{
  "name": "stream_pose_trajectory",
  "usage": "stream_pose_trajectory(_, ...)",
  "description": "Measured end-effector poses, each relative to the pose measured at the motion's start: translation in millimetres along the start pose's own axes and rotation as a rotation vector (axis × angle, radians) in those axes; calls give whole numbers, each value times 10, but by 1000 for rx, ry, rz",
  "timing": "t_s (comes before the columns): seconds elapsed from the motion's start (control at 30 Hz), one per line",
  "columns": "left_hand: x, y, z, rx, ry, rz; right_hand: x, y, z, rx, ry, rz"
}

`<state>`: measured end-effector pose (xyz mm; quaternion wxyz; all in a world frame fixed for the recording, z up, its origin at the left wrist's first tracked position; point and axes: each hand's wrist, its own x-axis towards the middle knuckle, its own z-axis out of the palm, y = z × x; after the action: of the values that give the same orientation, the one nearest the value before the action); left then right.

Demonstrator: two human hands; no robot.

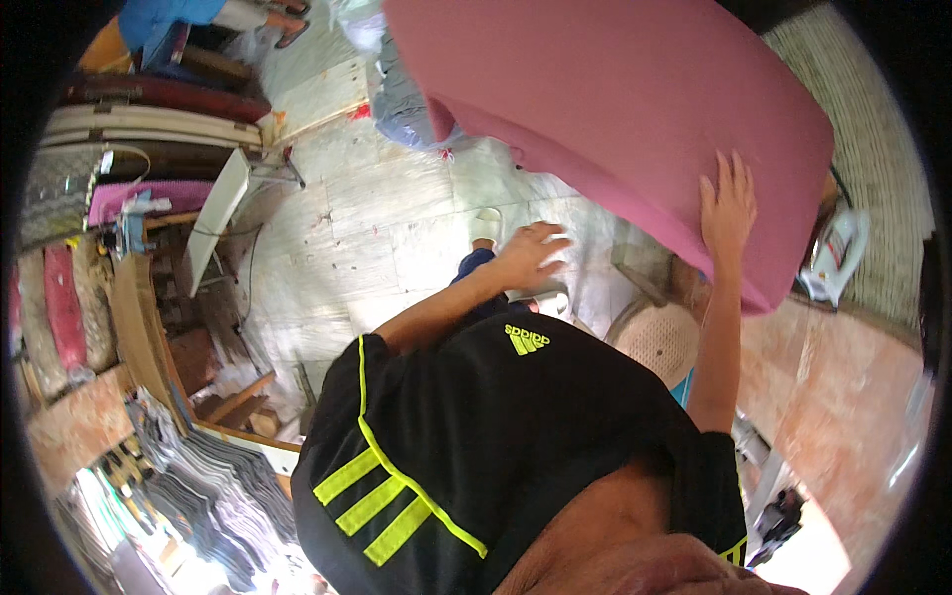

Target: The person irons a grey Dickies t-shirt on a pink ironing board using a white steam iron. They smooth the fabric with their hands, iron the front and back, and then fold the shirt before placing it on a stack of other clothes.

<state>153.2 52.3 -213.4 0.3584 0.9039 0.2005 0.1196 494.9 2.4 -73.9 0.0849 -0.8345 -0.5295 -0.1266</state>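
- Pink cushion slab (605,109): large, flat, raised at a tilt above the tiled floor (387,228); not laid down anywhere yet.
- Right hand (727,203): fingers spread flat against the slab's lower edge, grip open, pressing not clasping.
- Left hand (531,256): free, fingers loosely open, hanging over the floor, apart from the slab.
- White sandal (486,226): on the floor.

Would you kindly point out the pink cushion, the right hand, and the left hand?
pink cushion (595,109), head view, middle of its broad pink face.
right hand (727,208), head view, back of the hand, flat on the cushion.
left hand (531,256), head view, back of the hand, free.
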Motion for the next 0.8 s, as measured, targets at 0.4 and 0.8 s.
stream_pose_trajectory(0.4,-452,-3781,-978,-285,733,-836,1045,-1354,256,510,-77,6)
stream_pose_trajectory(0.8,1361,-6337,-1812,37,1058,-713,1482,-2069,527,101,-211,-136)
